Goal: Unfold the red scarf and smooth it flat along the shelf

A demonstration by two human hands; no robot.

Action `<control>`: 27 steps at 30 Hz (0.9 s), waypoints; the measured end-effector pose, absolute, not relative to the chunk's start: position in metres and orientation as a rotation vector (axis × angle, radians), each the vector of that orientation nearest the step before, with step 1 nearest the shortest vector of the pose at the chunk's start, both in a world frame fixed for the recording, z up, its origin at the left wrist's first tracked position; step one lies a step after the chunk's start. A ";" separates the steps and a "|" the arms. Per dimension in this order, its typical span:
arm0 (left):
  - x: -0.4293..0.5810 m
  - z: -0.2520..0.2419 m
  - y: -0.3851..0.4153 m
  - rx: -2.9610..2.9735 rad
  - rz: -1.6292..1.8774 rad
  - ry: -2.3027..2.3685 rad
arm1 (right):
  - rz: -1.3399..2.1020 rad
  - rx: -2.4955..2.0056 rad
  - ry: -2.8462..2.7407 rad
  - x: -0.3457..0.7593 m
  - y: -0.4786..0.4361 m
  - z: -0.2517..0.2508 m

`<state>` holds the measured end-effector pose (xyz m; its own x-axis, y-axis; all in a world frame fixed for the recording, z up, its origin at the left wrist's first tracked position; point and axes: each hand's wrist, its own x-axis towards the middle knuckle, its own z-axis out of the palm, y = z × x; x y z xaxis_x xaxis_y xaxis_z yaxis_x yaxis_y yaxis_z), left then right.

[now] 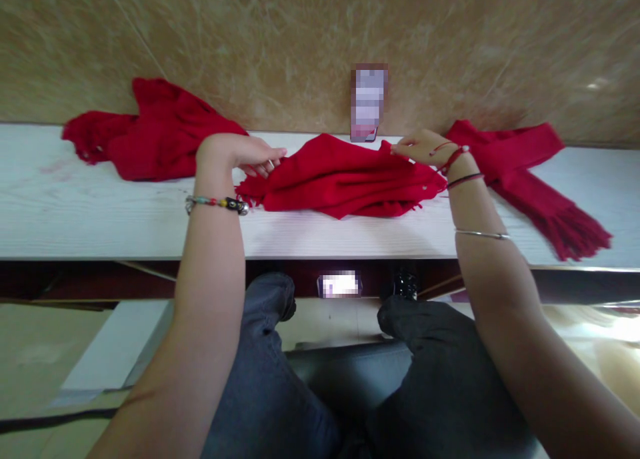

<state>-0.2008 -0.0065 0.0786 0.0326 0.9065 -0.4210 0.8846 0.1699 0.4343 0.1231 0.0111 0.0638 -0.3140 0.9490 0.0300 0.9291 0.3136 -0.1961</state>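
A red fringed scarf point(345, 179) lies bunched on the white table point(100, 212) in front of me. My left hand point(235, 154) rests on its left end, fingers curled over the fringe and pinching the cloth. At the scarf's right end, my right hand point(423, 147) pinches the upper edge of the fabric. Both wrists wear bracelets.
A second red scarf point(150, 132) is heaped at the back left against the marbled wall. A third red scarf point(530, 172) stretches across the right side, its fringe near the front edge. A phone point(369, 102) leans upright on the wall behind the middle scarf.
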 end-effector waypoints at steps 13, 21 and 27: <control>-0.187 0.078 -0.004 1.979 0.285 1.850 | 0.125 -1.583 -2.558 0.088 0.010 0.055; -0.184 0.095 -0.007 1.987 1.080 1.939 | -0.217 -1.736 -1.837 0.086 0.004 0.078; -0.173 0.115 -0.023 2.156 1.120 1.846 | -0.330 -1.594 -1.705 0.096 -0.008 0.100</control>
